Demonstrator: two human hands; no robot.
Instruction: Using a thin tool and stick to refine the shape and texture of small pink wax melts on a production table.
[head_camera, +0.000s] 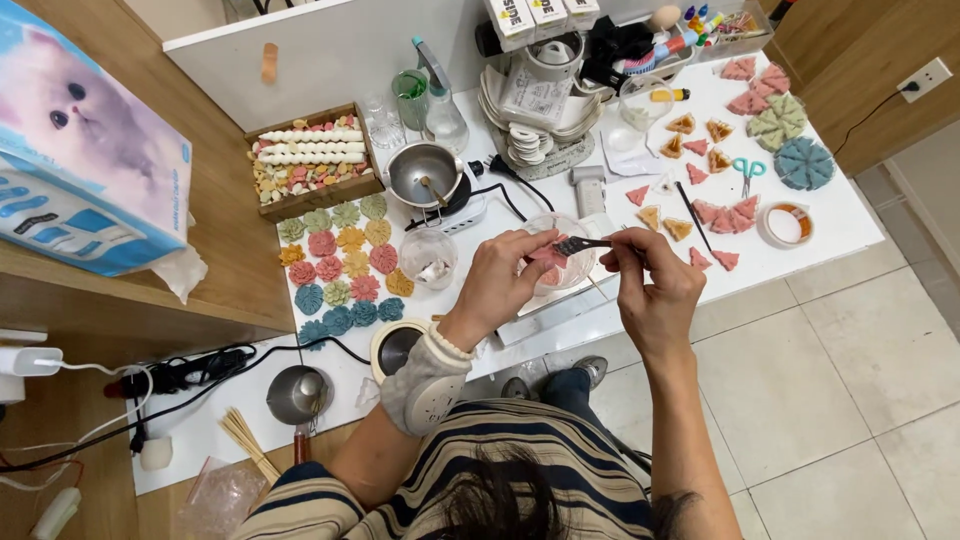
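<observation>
My left hand (500, 280) pinches a small pink wedge-shaped piece (548, 255) over a clear plastic cup (570, 270). My right hand (655, 290) grips a thin dark tool (578, 244) whose tip touches the pink piece. Both hands hover above the white table (840, 215), close together, near its front edge. A padded grey cuff covers my left wrist.
Rows of flower-shaped coloured pieces (340, 270) lie left of my hands. A metal pot on a small hot plate (425, 175) stands behind. Pink and orange triangles (720, 215), scissors (745, 172) and a tape roll (787, 224) lie to the right. A wooden tray (310, 160) holds more pieces.
</observation>
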